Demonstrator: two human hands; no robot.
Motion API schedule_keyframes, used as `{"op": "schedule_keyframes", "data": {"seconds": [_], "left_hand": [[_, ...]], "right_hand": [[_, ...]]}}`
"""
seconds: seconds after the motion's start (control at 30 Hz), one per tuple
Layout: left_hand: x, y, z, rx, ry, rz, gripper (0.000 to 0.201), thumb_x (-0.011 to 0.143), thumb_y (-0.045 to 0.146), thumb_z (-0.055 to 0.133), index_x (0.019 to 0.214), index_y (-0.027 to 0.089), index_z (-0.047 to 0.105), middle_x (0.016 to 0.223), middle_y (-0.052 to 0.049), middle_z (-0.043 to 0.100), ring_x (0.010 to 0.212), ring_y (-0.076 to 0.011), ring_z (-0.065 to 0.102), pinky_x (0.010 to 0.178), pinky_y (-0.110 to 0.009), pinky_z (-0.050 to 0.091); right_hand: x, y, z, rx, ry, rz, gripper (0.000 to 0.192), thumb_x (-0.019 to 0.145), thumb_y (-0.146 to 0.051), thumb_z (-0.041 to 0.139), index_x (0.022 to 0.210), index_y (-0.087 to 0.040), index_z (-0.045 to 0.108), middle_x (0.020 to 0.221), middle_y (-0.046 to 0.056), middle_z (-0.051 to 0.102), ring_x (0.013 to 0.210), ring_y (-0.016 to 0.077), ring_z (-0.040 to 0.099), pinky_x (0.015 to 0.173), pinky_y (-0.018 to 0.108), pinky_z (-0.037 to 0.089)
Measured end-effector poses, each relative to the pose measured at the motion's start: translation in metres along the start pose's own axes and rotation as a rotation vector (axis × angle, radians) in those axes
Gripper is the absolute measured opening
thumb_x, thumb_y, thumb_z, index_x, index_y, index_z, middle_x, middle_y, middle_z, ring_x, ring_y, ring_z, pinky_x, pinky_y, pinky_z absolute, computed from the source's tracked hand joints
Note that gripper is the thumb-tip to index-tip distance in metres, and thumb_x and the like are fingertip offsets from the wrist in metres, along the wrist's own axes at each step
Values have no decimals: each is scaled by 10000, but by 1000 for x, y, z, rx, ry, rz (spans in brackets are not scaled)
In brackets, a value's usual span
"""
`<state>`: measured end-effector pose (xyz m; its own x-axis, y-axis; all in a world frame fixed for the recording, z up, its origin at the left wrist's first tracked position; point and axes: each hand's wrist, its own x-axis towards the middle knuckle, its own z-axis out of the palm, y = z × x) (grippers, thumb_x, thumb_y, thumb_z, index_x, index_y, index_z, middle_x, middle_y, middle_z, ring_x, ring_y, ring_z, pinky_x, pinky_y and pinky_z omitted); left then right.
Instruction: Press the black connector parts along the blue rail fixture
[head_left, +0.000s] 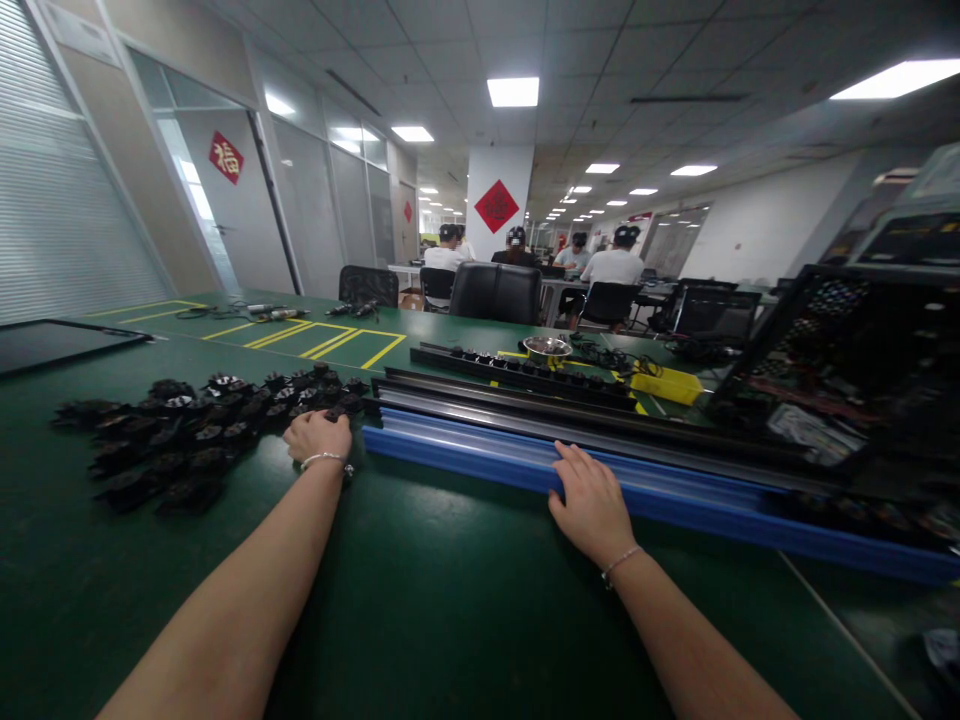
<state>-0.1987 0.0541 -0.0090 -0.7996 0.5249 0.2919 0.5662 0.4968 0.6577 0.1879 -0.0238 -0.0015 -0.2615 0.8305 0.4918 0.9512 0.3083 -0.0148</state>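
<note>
My left hand point(319, 438) is closed at the right end of a spread of small black parts point(172, 435). A dark piece point(335, 414) shows at its fingertips; its exact kind is hard to make out. My right hand point(594, 502) holds the near wall of a long blue channel rail point(465, 460), fingers over the top edge and thumb on the near side. Toward its right end the rail carries several dark parts point(855, 512). Just behind it lie long black rails point(510, 405), parallel to the blue one.
Farther back are another black rail holding small parts point(525, 372), a metal bowl point(547, 347), cables point(611, 358) and a yellow tray point(666, 382). A black open-fronted rack point(817, 370) stands right. Tools point(274, 312) and a dark flat panel point(60, 343) lie left. People sit beyond an office chair point(495, 292).
</note>
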Motion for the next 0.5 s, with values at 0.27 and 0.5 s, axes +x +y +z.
{"op": "schedule_keyframes", "data": {"seconds": [0.27,0.5], "left_hand": [[28,-16,2,75,-50,43,310,741,405,594,956,188,649,1237,-94,460,1167,-370,345,925,-534,342],[34,-7,8,10,36,6,356,668,308,628,1009,209,641,1186,-162,485,1135,-401,376,914,-568,322]], "right_hand": [[-1,0,0,-10,6,0,267,770,-191,488,1008,-177,608,1363,88,492,1269,249,400,1018,432,314],[-1,0,0,-9,2,-1,275,766,-193,489,1017,-181,603,1366,86,489,1264,244,402,1018,423,312]]}}
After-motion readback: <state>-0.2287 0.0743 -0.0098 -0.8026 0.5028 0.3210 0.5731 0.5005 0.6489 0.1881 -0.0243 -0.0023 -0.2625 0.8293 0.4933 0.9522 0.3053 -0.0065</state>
